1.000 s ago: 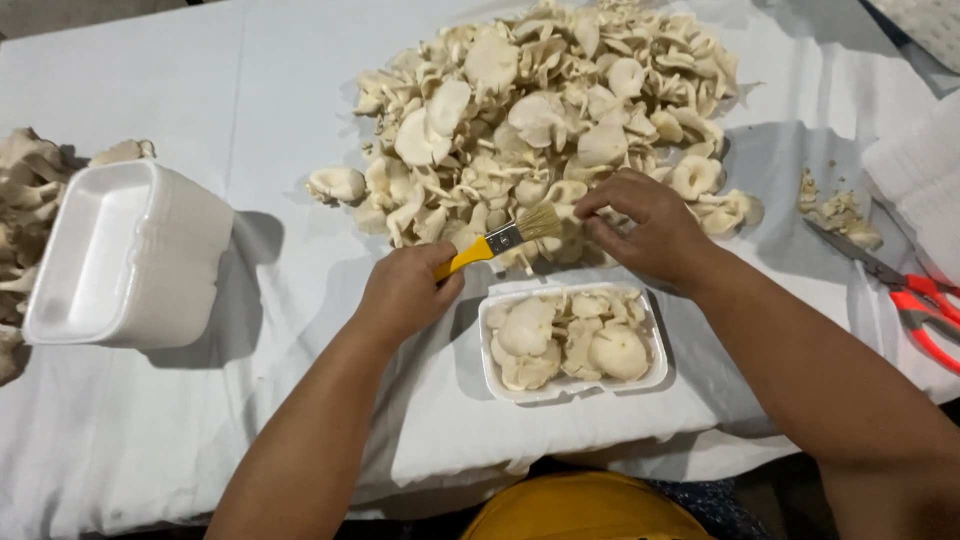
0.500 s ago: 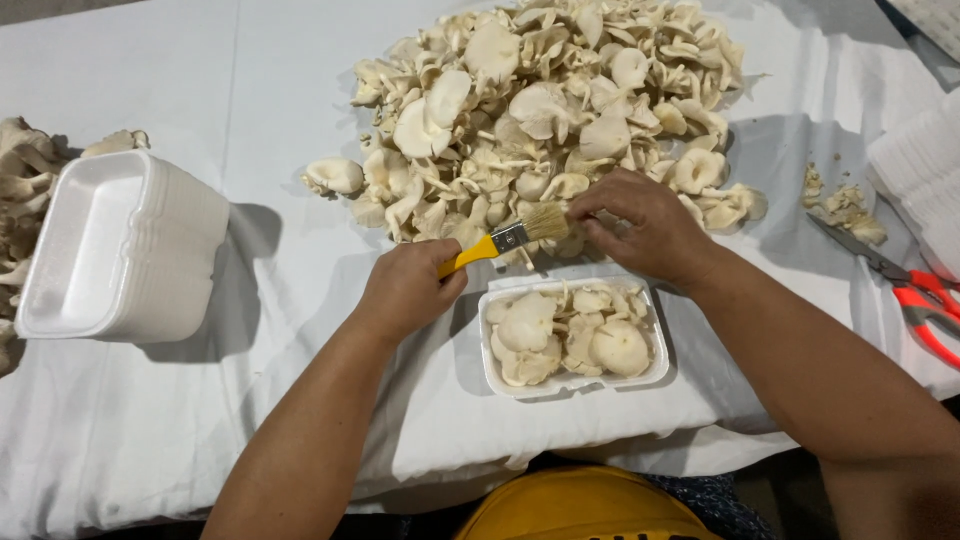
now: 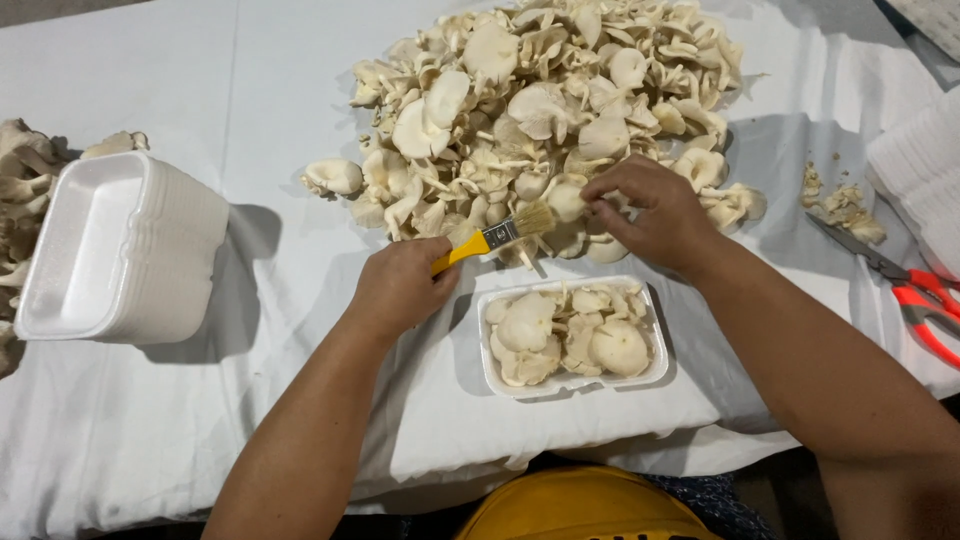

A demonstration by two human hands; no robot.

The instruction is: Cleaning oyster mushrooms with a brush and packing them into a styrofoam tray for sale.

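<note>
- Left hand (image 3: 400, 288) is clenched on the yellow handle of a brush (image 3: 494, 237), just above the filled tray (image 3: 572, 336).
- Right hand (image 3: 650, 212) pinches a mushroom (image 3: 566, 197), apparently touching the bristles.
- Mushroom pile (image 3: 540, 100) lies beyond the tray; scissors (image 3: 915, 290) to its right.

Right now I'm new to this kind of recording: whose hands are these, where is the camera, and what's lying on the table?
The camera sits on a person's head, looking down at their own bare hands. The left hand grips a yellow-handled brush, its bristles against a mushroom pinched in the right hand. Behind them lies a big mushroom pile on a white cloth. In front sits a filled foam tray; a stack of empty trays stands left, orange-handled scissors right.
</note>
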